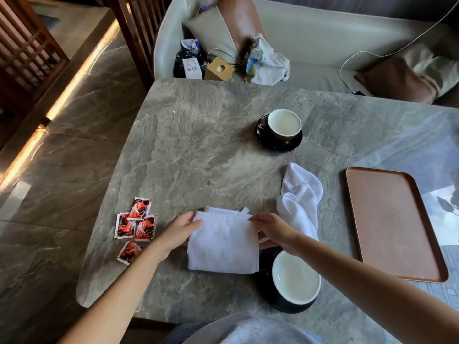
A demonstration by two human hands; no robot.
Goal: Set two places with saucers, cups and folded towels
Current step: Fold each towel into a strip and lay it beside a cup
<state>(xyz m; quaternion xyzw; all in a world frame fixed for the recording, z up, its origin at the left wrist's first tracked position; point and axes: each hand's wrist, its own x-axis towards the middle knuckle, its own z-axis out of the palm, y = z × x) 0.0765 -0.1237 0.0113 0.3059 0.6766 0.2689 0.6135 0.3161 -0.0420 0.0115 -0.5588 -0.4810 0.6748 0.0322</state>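
A white towel [223,247] lies folded on the grey marble table [198,157] in front of me. My left hand [182,227] pinches its far left corner and my right hand [270,228] pinches its far right corner. A second white towel [301,197] lies crumpled just right of it. A dark cup with a white inside [295,279] stands on a black saucer [264,289] at the near edge, right of the folded towel. Another cup [284,122] sits on a black saucer [278,145] farther back.
Several red and black sachets [135,222] lie left of the towel near the table's left edge. A brown tray [390,222] rests at the right. Behind the table a sofa [323,45] holds bags, a wooden box [218,69], a cable and cushions.
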